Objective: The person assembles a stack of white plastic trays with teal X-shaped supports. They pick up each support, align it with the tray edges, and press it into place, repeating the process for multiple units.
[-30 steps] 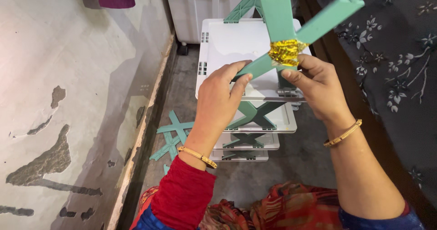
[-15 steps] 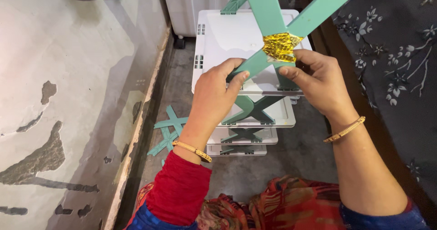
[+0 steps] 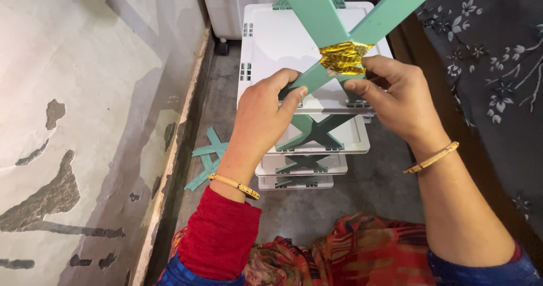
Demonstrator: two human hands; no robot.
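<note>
over white rack (image 3: 271,42), green x-brace (image 3: 317,14) w/ both hands, slightly higher than before

The X-shaped brace (image 3: 334,34) is matt green plastic, its middle wrapped in crinkled shiny gold foil (image 3: 341,58) (metallic-looking); white shelf tray (image 3: 277,42) smooth plastic.

Four white shelves (image 3: 266,42), six green crosses (image 3: 339,31)

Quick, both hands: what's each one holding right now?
Left hand: closed on the green cross brace, lower leg.
Right hand: closed on it beside the gold foil wrap.
</note>
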